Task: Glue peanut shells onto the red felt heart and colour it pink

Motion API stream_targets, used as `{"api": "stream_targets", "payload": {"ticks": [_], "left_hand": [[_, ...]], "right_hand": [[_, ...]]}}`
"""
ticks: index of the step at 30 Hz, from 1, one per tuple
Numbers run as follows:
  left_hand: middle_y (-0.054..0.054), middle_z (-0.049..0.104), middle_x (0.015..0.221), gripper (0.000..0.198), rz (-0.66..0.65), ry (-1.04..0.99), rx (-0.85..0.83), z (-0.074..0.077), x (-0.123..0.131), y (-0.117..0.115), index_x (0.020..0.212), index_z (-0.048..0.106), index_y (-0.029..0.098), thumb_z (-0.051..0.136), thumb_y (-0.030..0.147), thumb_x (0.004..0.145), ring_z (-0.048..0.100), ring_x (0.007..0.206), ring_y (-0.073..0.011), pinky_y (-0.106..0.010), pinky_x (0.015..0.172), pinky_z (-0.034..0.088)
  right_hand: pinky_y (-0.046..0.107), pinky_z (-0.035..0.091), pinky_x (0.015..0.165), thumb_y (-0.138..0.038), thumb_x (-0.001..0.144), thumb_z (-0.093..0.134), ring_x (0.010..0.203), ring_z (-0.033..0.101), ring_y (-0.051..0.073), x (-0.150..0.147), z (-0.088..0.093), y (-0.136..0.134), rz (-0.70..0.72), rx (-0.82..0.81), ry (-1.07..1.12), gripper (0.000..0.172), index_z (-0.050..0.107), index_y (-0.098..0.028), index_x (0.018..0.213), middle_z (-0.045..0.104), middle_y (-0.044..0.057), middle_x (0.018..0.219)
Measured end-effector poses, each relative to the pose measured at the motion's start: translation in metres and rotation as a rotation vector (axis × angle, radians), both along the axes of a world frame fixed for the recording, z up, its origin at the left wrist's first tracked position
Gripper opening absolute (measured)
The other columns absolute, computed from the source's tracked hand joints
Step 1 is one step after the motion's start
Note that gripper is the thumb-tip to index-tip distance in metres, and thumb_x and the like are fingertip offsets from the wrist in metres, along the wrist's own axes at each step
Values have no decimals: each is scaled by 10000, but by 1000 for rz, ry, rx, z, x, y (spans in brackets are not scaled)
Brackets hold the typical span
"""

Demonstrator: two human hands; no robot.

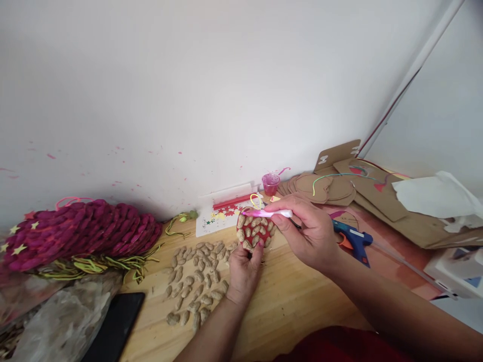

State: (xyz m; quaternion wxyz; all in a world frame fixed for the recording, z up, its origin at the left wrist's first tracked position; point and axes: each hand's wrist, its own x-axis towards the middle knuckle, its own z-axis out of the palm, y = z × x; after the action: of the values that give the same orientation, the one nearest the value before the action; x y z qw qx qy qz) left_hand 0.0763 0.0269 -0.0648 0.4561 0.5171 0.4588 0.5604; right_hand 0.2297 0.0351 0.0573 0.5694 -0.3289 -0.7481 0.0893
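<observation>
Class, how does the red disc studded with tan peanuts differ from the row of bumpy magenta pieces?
The red disc studded with tan peanuts is single; the row of bumpy magenta pieces has many, overlapping. The disc shows tan on red; the row is mainly magenta, with yellow stars. The left hand holds the disc; neither hand touches the row. Both look bumpy.

the desk has a light wood-grain surface. loose unshelled peanuts are spread left of centre. a white sheet lies behind them, a flat black object to their left.
</observation>
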Motion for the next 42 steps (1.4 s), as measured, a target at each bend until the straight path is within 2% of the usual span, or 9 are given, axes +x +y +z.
{"api": "stream_targets", "payload": {"ticks": [4,10,18,23,28,36,42], "left_hand": [[-61,782,982,230,7,6,0,2,0,-1,960,756,178,683,378,872,679,961,-212,-312,937,494],[-36,760,842,226,7,10,-15,-2,-1,-1,889,749,182,691,398,860,667,874,-205,-313,913,499],[-37,773,892,194,0,55,-11,0,-3,-1,904,757,183,675,355,873,675,920,-210,-297,908,491],[-49,779,1012,202,-20,17,-1,-2,-2,0,985,745,185,661,342,892,672,991,-209,-303,935,483],[-37,775,893,183,3,27,-1,-4,-2,0,912,745,182,667,346,888,669,1014,-217,-298,946,476],[-46,778,1067,237,-3,-11,2,-2,-2,0,1037,746,182,681,342,875,678,982,-193,-287,954,481],[-57,788,999,226,14,28,-5,-1,-1,1,979,749,166,676,349,870,689,958,-195,-293,938,497]], "right_hand": [[369,496,850,-98,921,620,933,650,196,-1,1,0,5,6,-28,243,696,-261,1084,733,35,992],[371,508,849,-116,937,608,941,656,202,0,0,1,-7,0,-36,219,683,-256,1087,731,34,980],[363,499,839,-104,927,614,917,645,197,1,1,-1,-12,16,-45,228,680,-259,1081,721,27,961],[344,489,861,-94,922,617,937,645,184,0,4,1,-5,30,-58,220,677,-241,1073,722,26,973],[343,487,830,-116,921,621,917,639,192,4,5,0,-49,7,-68,179,680,-233,1043,718,32,965],[352,490,836,-97,929,606,904,638,190,0,3,-1,3,25,-64,202,688,-235,1051,728,31,956],[321,494,831,-97,919,625,908,640,172,4,3,-1,-28,24,-51,180,680,-209,1049,715,32,953]]}}
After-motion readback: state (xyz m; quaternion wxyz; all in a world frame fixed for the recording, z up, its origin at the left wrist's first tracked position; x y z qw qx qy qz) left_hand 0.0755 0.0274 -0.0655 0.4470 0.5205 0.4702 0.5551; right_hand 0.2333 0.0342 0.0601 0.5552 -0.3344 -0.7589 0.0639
